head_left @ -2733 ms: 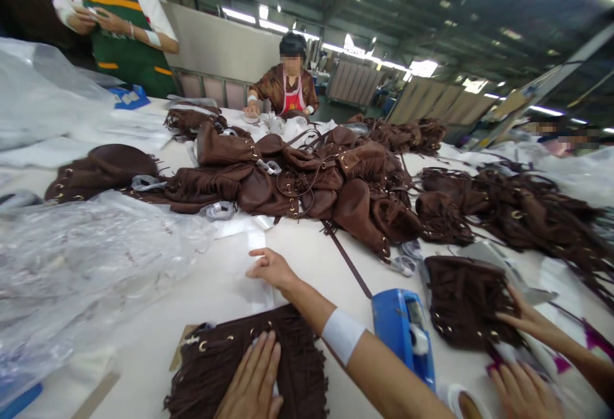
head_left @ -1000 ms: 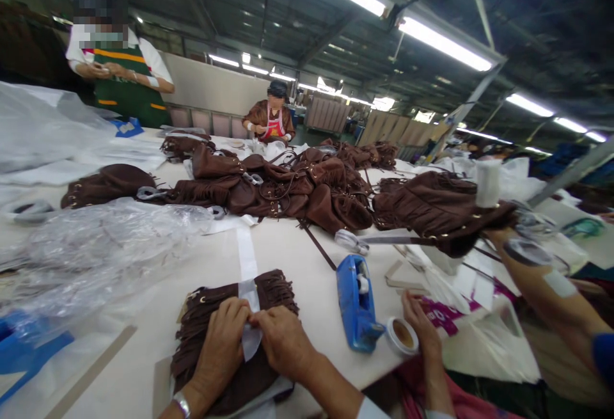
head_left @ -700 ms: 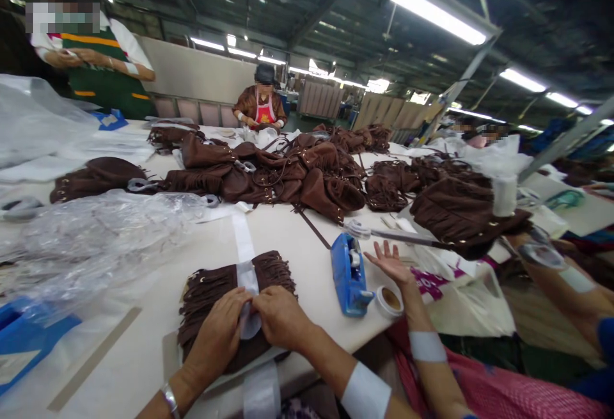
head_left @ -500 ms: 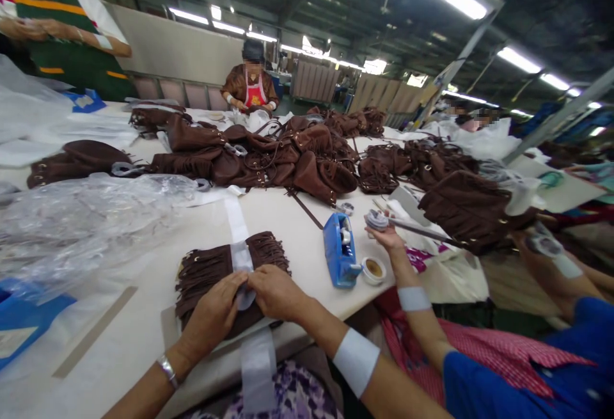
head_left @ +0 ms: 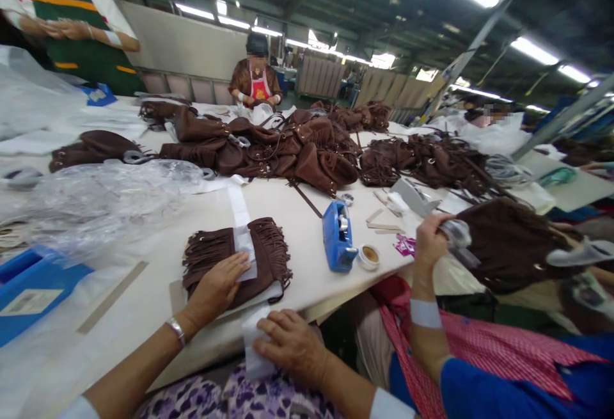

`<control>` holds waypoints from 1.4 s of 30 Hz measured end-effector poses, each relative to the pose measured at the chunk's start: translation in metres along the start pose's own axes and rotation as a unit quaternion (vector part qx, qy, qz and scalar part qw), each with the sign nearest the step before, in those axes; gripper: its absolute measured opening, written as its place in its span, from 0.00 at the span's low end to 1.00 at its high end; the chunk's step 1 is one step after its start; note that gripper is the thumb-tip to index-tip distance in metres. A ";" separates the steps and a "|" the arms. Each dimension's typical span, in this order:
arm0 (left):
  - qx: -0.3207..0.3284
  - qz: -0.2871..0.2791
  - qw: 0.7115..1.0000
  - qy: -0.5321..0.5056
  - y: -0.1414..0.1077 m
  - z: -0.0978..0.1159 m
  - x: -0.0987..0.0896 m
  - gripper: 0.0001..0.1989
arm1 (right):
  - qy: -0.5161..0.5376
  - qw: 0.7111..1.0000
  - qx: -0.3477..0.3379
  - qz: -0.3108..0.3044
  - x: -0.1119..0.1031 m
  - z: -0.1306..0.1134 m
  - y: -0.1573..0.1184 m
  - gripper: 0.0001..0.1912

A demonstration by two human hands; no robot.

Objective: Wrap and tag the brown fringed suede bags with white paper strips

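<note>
A dark brown fringed bag [head_left: 266, 246] lies on the table in front of me. A translucent white strip [head_left: 238, 208] runs from the far side over the bag's middle. My left hand [head_left: 218, 284] rests flat on the bag, its fingertips on the strip. Below the table's front edge, my right hand [head_left: 292, 345] has its fingers closed over the hanging white end piece [head_left: 256, 336]; the thumb is hidden. Pale sheet material peeks out under the bag's near edge.
Right of the bag stand a blue tape dispenser [head_left: 338, 237] and a tape roll [head_left: 369, 256]. Brown bags [head_left: 288, 150] are heaped behind. Clear plastic [head_left: 110, 201] and a blue box [head_left: 38, 291] lie left. A co-worker's hand [head_left: 429, 240] works close on the right beside another bag.
My right hand has left the bag's middle and moved down toward me to the strip's hanging end. My left hand has flattened on the bag. The co-worker's hand has moved right.
</note>
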State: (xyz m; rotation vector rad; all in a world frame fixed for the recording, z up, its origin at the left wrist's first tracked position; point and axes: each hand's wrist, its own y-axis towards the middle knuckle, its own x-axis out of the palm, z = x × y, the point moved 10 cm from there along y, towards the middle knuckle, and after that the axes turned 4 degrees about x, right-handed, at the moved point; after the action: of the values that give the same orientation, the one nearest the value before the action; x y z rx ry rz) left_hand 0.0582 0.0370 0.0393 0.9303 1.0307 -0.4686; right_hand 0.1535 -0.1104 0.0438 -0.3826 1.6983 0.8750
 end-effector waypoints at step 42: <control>-0.036 0.160 0.985 0.055 -0.020 0.003 -0.019 0.12 | 0.214 0.858 0.462 -0.063 0.042 0.179 0.132 0.05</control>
State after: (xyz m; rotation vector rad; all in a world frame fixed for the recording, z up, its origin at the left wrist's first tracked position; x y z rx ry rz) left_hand 0.0361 0.0219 0.0481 1.0435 0.9692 -0.1119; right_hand 0.1773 0.1142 0.0352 -0.0122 2.2498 -0.2122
